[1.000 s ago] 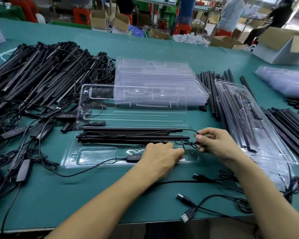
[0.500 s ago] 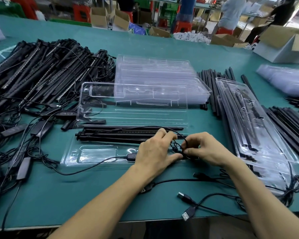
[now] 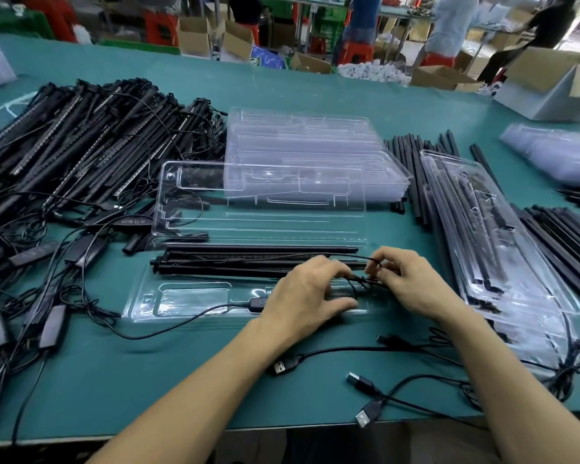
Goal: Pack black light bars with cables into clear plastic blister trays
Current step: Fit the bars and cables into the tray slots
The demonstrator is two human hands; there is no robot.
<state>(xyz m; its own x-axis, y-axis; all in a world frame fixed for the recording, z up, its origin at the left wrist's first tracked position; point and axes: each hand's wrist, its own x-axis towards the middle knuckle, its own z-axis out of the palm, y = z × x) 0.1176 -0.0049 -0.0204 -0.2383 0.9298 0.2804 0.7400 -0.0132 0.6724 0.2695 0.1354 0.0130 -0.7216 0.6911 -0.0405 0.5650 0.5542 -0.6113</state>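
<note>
Since a second ago the left hand (image 3: 307,296) has moved up to the right hand (image 3: 412,286), both pinching the bunched cable (image 3: 360,282) over the tray (image 3: 188,301) beside the light bars (image 3: 241,259).

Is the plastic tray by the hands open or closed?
Open. Its lid lies flipped back behind the base, and the black bars sit uncovered.

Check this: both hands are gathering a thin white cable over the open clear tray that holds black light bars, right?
No: the cable is black, not white, as the head view shows. The left hand and right hand hold it over the clear tray with black light bars.
</note>
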